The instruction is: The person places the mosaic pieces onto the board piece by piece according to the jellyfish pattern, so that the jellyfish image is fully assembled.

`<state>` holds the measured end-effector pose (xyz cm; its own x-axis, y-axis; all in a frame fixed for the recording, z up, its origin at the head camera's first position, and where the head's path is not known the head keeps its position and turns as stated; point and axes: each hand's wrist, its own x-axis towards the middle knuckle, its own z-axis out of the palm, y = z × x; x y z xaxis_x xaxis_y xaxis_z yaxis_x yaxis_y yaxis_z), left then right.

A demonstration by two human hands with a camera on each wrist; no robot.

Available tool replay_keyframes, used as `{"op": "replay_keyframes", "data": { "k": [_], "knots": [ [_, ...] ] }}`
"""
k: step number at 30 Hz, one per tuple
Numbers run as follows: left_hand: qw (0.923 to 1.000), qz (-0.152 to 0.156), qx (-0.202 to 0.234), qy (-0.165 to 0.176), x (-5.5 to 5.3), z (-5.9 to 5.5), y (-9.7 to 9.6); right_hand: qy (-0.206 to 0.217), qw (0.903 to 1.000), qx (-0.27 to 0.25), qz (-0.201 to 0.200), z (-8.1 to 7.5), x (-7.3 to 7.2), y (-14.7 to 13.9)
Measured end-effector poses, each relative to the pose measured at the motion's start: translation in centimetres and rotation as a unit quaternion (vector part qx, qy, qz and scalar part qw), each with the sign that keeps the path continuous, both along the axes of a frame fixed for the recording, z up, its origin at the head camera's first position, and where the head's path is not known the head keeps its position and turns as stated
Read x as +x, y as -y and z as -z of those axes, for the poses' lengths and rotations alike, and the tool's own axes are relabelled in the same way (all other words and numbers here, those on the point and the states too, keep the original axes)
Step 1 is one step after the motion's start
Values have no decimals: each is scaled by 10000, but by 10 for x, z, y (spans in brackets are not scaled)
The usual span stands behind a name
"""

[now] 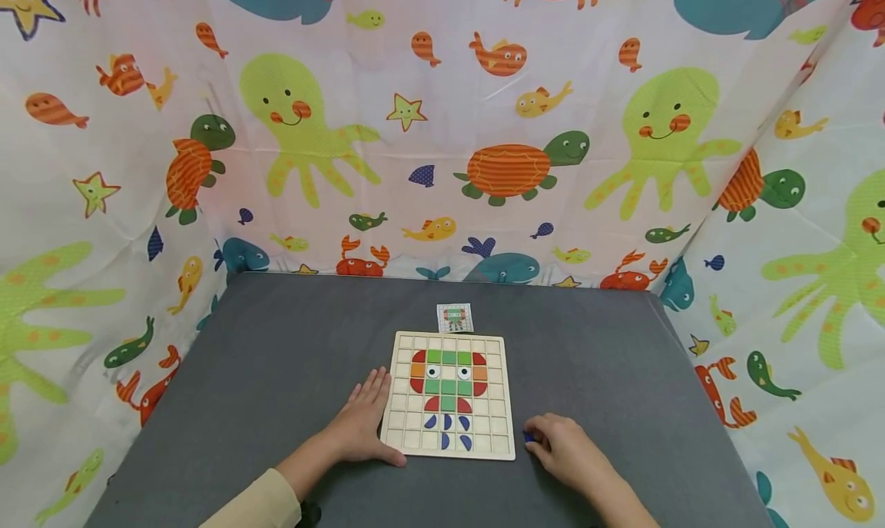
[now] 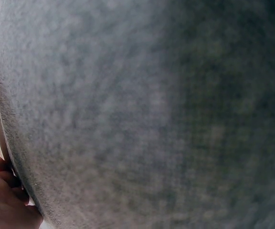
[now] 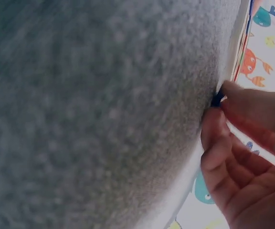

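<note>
A square wooden grid board [image 1: 494, 430] lies on the grey table. Red, orange, green and white pieces form a figure on it, with two eye pieces [image 1: 464, 372]. Lower down sit several blue rounded pieces [image 1: 445, 440]. My left hand [image 1: 359, 424] rests against the board's left side, fingers extended and thumb by the bottom left corner. Just right of the board, my right hand [image 1: 568, 453] pinches a small dark blue piece [image 3: 217, 99] between thumb and fingertips, close to the table. Its exact shape is mostly hidden by the fingers.
A small card [image 1: 443, 313] printed with a similar figure lies behind the board's far edge. The grey table [image 1: 311, 336] spreads around the board. A curtain [image 1: 429, 236] with sea animals hangs behind and on both sides.
</note>
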<state>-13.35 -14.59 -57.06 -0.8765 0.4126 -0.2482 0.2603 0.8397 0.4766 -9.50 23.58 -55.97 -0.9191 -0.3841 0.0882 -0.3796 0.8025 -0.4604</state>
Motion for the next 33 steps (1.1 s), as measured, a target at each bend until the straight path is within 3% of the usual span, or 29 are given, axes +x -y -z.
{"op": "replay_keyframes", "data": {
  "k": [5, 13, 19, 27, 33],
  "knots": [
    [10000, -24, -2, -30, -1, 0, 0, 158, 9995, 82, 279, -1, 0, 1],
    [10000, 23, 31, 14, -2, 1, 0, 546, 9975, -438, -108, -4, -3, -8],
    [9999, 22, 128, 113, -1, 5, 1, 551, 9969, -458, 312, -3, 0, -4],
    [9999, 5, 126, 6, -1, 4, 2, 346, 9973, -340, 546, -2, 1, -1],
    [9999, -20, 106, 11, 0, 5, 2, 141, 9940, -624, 889, -5, 1, 6]
  ]
}}
